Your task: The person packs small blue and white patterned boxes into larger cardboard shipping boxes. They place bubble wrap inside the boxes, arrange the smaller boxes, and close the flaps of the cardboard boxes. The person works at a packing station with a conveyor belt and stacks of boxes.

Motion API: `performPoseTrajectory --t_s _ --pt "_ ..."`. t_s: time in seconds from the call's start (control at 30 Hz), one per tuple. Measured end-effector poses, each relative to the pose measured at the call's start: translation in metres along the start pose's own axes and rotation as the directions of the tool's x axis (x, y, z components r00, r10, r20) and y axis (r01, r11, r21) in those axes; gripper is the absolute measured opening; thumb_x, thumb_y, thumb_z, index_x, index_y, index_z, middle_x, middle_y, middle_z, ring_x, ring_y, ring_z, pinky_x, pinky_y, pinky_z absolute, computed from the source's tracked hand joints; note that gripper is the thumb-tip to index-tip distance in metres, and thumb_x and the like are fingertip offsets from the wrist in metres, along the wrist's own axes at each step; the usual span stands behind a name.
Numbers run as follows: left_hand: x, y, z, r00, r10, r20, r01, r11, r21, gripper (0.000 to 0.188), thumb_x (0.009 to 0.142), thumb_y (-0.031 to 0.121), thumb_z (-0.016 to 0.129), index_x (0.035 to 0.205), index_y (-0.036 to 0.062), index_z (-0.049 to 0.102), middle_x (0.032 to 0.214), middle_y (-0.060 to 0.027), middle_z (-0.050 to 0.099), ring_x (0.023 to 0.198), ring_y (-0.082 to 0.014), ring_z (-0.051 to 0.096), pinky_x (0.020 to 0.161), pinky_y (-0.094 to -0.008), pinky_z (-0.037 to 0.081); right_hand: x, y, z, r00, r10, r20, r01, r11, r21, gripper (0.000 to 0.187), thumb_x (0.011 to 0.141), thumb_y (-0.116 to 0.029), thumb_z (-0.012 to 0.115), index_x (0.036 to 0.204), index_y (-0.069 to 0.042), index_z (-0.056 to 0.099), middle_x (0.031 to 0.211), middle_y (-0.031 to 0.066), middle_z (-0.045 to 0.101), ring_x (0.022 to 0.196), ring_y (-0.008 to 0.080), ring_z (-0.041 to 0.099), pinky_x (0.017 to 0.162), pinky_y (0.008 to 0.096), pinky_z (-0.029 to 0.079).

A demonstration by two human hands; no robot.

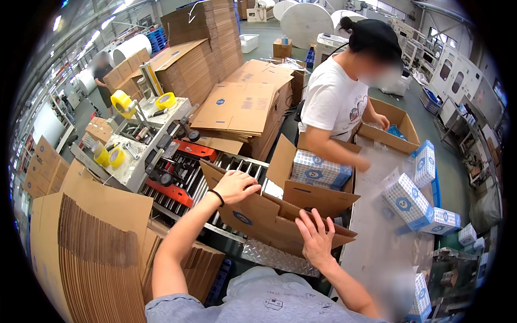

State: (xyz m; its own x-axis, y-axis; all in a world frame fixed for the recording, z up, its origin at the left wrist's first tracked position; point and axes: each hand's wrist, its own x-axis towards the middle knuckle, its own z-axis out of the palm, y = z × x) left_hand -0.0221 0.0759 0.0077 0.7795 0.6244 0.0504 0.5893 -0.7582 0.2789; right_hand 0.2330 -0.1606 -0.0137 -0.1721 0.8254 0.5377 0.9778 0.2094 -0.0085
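Observation:
A brown cardboard box (253, 218) with a blue round mark stands tilted in front of me, its flaps raised. My left hand (237, 187) is closed over its upper left edge, a black band on the wrist. At the right end my right hand (316, 237) grips the near panel, fingers slightly apart over the rim. White material shows just behind the left part of the box; what is inside is mostly hidden. Beyond it, an open carton (280, 161) holds blue-and-white patterned packs (321, 169).
A co-worker (336, 97) stands at the far right by another open carton (406, 129). More packs (406, 202) lie on the grey table (371, 215). A roller conveyor (207, 188) with red guides runs left, beside tape rolls (123, 102). Flat cardboard stacks (97, 264) rise left and behind.

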Motion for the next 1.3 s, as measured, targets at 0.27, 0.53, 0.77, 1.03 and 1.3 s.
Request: performPoseTrajectory --t_s 0.27,0.53,0.77,1.03,1.3 --pt "-0.03 -0.067 -0.013 0.994 -0.066 0.091 0.07 0.996 -0.052 0.023 0.093 0.026 0.065 0.104 0.0075 0.071 0.075 -0.0132 0.065 0.075 -0.0311 0.066 0.071 -0.0392 0.053 -0.004 0.086 -0.04 0.998 0.033 0.049 -0.052 0.892 0.449 0.015 0.065 -0.006 0.064 0.059 -0.014 0.053 0.066 -0.0016 0.057 0.085 0.0212 0.056 0.087 0.0379 0.039" --pt "-0.028 0.171 0.075 0.877 -0.219 -0.427 -0.045 0.847 -0.529 0.028 0.082 0.004 0.061 0.11 0.0082 0.059 0.071 -0.0126 0.063 0.052 -0.0258 0.062 0.051 -0.0391 0.051 -0.099 0.063 0.021 0.804 -0.382 0.456 0.236 0.908 0.346 0.004 0.073 -0.015 0.065 0.076 -0.012 0.064 0.079 0.0011 0.059 0.095 0.0232 0.056 0.098 0.0415 0.041" --pt "-0.021 0.15 0.173 0.914 0.134 0.383 0.152 0.761 -0.63 0.045 0.101 0.04 0.052 0.12 -0.0009 0.058 0.115 -0.0194 0.065 0.105 -0.0319 0.064 0.092 -0.0399 0.05 -0.025 0.076 -0.032 0.98 0.199 0.026 -0.201 0.976 0.079 0.064 0.073 -0.018 0.07 0.134 -0.013 0.056 0.128 0.016 0.053 0.126 0.0371 0.046 0.108 0.0583 0.026" --pt "-0.063 0.236 0.042 0.748 0.532 -0.397 -0.527 0.84 0.132 0.063 0.093 0.025 0.069 0.148 0.0086 0.043 0.126 -0.0213 0.062 0.106 -0.0303 0.066 0.079 -0.0397 0.059 -0.11 0.097 -0.014 0.983 -0.185 -0.008 0.176 0.921 0.348 0.03 0.098 -0.019 0.062 0.123 -0.001 0.063 0.104 0.012 0.071 0.093 0.0225 0.068 0.077 0.0345 0.055" --pt "-0.033 0.039 0.132 0.952 0.293 -0.092 -0.299 0.953 -0.053 0.07 0.096 0.052 0.057 0.155 0.0213 0.035 0.163 -0.0192 0.02 0.152 -0.0367 0.017 0.122 -0.053 0.014 -0.141 0.172 0.026 0.757 0.241 0.607 -0.288 -0.711 0.642 0.044 0.102 -0.031 0.052 0.137 -0.004 0.055 0.131 0.0149 0.062 0.123 0.0316 0.056 0.106 0.0481 0.045"
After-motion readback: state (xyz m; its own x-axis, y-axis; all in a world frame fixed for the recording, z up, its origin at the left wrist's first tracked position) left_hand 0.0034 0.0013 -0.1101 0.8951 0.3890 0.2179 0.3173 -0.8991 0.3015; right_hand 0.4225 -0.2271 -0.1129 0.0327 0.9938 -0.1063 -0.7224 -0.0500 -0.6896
